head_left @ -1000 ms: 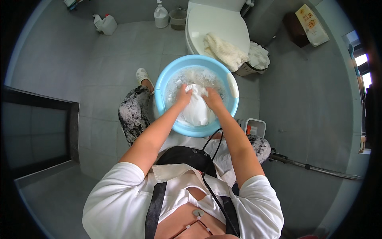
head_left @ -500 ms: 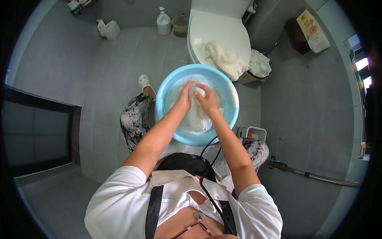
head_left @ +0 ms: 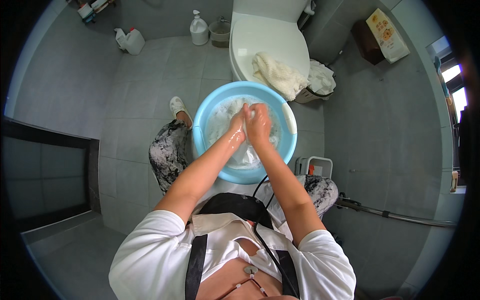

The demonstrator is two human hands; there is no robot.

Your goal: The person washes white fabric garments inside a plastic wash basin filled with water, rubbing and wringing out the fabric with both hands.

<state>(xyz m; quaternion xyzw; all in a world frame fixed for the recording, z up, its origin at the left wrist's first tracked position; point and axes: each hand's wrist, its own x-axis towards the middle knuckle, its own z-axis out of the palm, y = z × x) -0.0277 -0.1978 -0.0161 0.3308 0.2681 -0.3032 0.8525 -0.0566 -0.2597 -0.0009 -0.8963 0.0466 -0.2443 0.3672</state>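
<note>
Between my knees sits a light blue basin [head_left: 201,112] of sudsy water. A wet white cloth [head_left: 245,157] hangs from my hands, its lower end lying in the foam. My left hand [head_left: 238,124] grips the cloth from the left, wet and with suds on the wrist. Pressed against it, my right hand [head_left: 259,122] is closed round the upper part of the same cloth. Most of the bunched cloth is hidden by the fingers. A white curved piece [head_left: 289,119] is set on the basin's right rim.
Just beyond the basin stands a toilet [head_left: 270,42], a cream knitted cloth [head_left: 280,75] draped over its lid edge. A bin [head_left: 320,82] with a white liner is beside it. Farther left are a pump bottle [head_left: 198,30], a small bucket [head_left: 220,32] and a white jug [head_left: 132,41].
My hands have drawn together, and my right hand has closed from a looser hold on the cloth. The upper cloth is now mostly covered. The whole view has shifted slightly.
</note>
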